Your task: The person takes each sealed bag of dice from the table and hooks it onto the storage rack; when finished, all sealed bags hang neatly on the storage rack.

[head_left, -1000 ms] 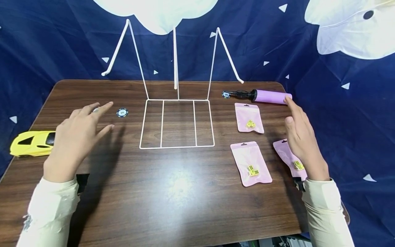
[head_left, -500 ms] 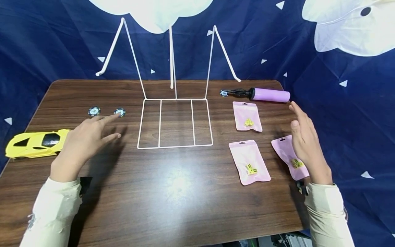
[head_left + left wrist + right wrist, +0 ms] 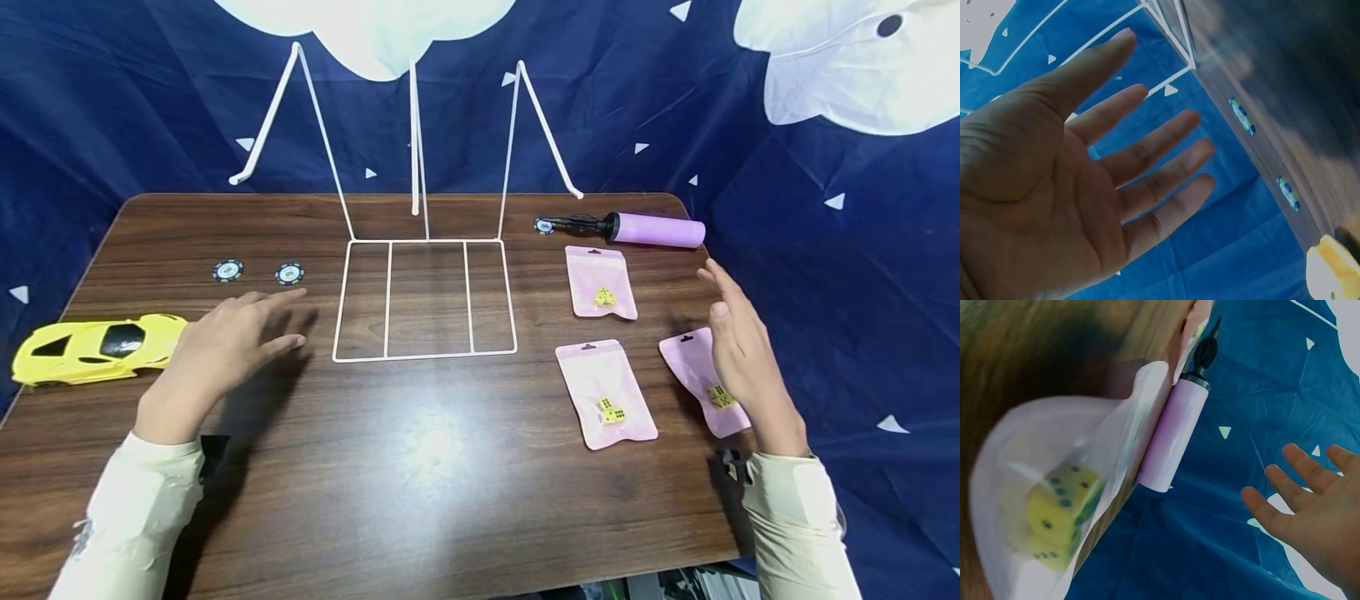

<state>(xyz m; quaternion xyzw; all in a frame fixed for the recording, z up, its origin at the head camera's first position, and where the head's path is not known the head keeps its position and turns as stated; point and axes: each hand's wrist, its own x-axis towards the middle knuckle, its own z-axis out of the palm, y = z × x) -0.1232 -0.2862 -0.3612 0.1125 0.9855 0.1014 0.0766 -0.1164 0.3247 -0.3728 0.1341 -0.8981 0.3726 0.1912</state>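
My left hand (image 3: 225,342) hovers over the table's left side, fingers spread and relaxed, holding nothing. Just beyond its fingertips lie two poker chips, a left one (image 3: 228,270) and a right one (image 3: 289,273). A yellow toy car (image 3: 97,348) sits to its left, the near end partly behind the hand. On the far right my right hand (image 3: 746,358) is raised with straight fingers and an empty palm. Beneath and beside it lies a pink pouch (image 3: 688,360) with yellow dice inside, partly covered by the hand. The right wrist view shows a pouch with dice (image 3: 1060,512) up close.
A white wire rack (image 3: 426,358) with upright bent prongs stands mid-table. Right of it lie a far pink pouch (image 3: 598,271) and a nearer one (image 3: 600,375), both with dice. Behind them is a purple hand pump (image 3: 660,231), its black nozzle by another poker chip (image 3: 543,226).
My left hand has come down and right, toward me, uncovering the left chip and more of the car. Half a second ago its fingertip overlapped the right chip. The right hand has lowered slightly.
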